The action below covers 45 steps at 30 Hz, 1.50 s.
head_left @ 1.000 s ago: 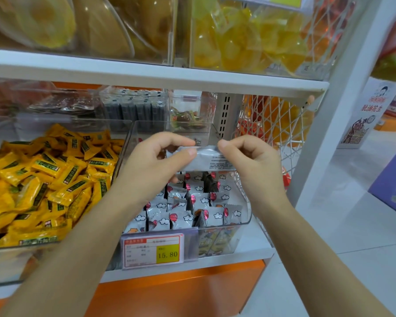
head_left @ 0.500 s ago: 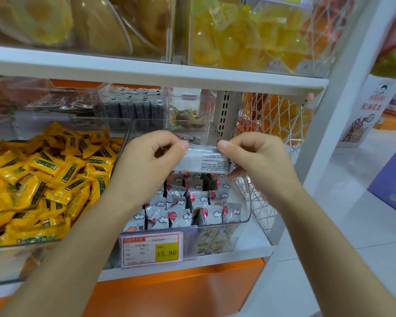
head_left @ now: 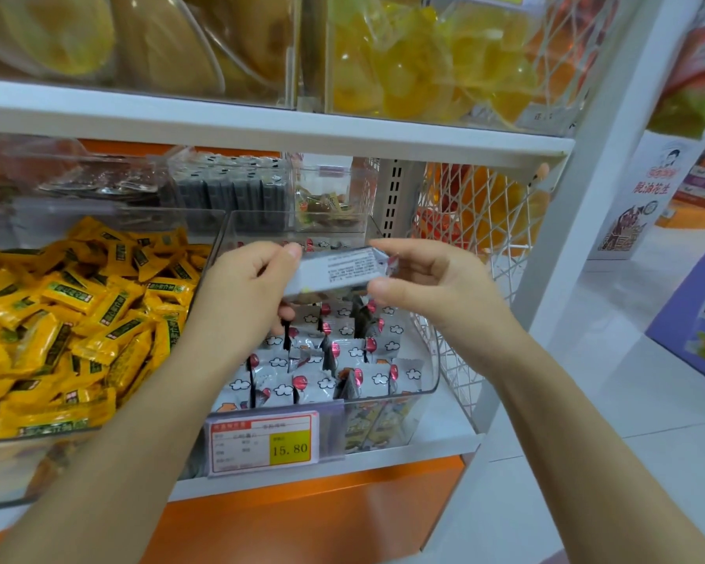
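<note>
- The snack packet point(head_left: 336, 270) is held level over the back half of the clear bin point(head_left: 435, 372), long axis running left-right.
- The left hand point(head_left: 241, 295) pinches its left end and the right hand point(head_left: 432, 282) its right end, both equally near.

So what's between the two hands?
A silvery snack packet with small print: the left hand grips one end, the right hand is at the other. The head view shows it.

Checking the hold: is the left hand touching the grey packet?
Touching. Head view: the left hand pinches the grey packet, thumb on its left end, fingers beneath.
</note>
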{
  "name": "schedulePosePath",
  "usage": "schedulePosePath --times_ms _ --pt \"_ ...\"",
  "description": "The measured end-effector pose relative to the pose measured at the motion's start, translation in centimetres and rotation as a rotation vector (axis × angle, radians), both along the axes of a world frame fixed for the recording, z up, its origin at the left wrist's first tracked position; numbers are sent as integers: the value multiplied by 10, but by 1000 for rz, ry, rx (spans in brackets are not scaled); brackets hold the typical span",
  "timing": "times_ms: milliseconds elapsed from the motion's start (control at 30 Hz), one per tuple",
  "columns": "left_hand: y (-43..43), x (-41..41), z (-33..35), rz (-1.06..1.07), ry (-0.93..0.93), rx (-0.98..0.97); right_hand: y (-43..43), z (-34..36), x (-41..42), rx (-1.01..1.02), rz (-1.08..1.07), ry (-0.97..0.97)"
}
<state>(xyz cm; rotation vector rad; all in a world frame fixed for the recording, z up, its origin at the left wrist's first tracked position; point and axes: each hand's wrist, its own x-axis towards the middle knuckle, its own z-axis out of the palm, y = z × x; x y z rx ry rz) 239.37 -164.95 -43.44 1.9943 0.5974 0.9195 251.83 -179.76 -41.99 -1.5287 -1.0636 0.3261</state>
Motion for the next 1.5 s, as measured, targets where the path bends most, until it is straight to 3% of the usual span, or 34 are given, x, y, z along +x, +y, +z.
schedulePosePath --times_ms 133,233,333,433,533,667,867,1133,1233,1367,1500 --pt "-4 4 -1 -130 96 -190 6 -1 -5 70 -51 -44" --pt "-3 8 -6 -170 212 -131 10 -3 -3 56 -70 -73" --pt "-2 16 -7 -135 144 -97 13 -3 3 81 -178 -71" --pt "4 21 -7 13 185 162 21 -1 16 102 -404 -104" --pt "10 24 -14 80 521 509 37 4 31 86 -536 -175" --pt "15 27 -26 -49 774 558 69 10 43 -72 -494 -329" --pt "19 30 -26 -82 823 501 110 18 50 -526 -331 -797" --pt "22 30 -26 -112 834 506 130 7 43 -881 -51 -931" --pt "22 30 -26 -120 829 501 133 8 50 -823 -39 -819" --pt "22 29 -24 -132 813 487 141 11 65 -594 -184 -632" --pt "21 28 -22 -133 804 478 153 10 72 -608 -221 -775"
